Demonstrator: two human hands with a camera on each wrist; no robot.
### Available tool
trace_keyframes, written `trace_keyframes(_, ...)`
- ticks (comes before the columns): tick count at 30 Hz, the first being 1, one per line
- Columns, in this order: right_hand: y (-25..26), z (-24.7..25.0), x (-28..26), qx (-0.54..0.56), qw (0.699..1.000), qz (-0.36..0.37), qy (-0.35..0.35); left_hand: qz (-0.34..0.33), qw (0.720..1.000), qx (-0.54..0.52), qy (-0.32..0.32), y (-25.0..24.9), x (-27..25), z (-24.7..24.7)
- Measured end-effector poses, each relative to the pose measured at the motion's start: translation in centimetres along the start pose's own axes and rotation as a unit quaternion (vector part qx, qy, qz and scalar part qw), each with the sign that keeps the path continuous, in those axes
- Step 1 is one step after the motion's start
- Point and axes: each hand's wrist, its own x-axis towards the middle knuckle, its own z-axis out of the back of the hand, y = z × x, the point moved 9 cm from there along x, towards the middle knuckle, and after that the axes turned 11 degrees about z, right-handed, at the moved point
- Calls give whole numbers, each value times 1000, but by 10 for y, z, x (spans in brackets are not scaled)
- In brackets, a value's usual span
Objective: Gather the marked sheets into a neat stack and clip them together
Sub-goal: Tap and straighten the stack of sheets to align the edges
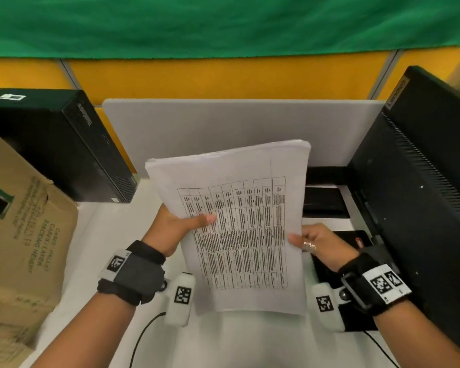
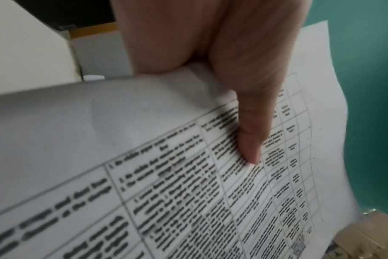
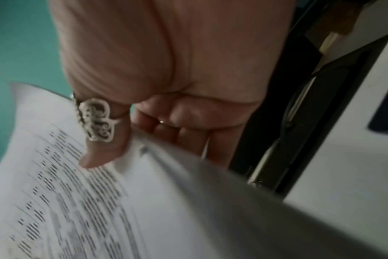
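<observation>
A stack of white sheets (image 1: 239, 229) printed with a table is held up off the desk, tilted slightly left. My left hand (image 1: 181, 227) pinches its left edge, thumb lying across the printed table, fingers hidden behind. My right hand (image 1: 314, 243) pinches the right edge, its ringed thumb on top. In the left wrist view the thumb (image 2: 250, 122) presses the top sheet (image 2: 144, 157). In the right wrist view the ringed thumb (image 3: 104, 143) sits on the paper (image 3: 100, 210) with the fingers underneath. No clip is visible.
A black desktop computer (image 1: 64, 144) and a cardboard box (image 1: 19, 235) stand at the left. A black monitor (image 1: 422, 195) fills the right, with a dark pad (image 1: 340, 264) under my right hand. A grey divider (image 1: 223, 123) stands behind. A cable (image 1: 144, 333) runs across the white desk.
</observation>
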Motion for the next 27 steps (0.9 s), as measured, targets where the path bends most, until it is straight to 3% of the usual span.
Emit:
trace_keyframes(8,-29,-11,-11,-89,996,-24,5,17,999,24,32,-2,5,0)
trace_keyframes(13,-6,-15,-10,-129,988,-29,79,10,999,28,16,-6,6,2)
trace_keyframes(16,52,0,5,-31,996,87,6,-10,999,36,8,-17,6,2)
trace_keyframes(19,94,11,19,53,982,165,-74,-36,998,41,-8,-31,6,-2)
trace_keyframes(24,105,15,20,1,957,228,-181,-114,989,77,-61,-48,-6,-13)
trace_keyframes(27,90,15,12,17,943,249,-221,-111,988,63,-87,-34,-9,-14)
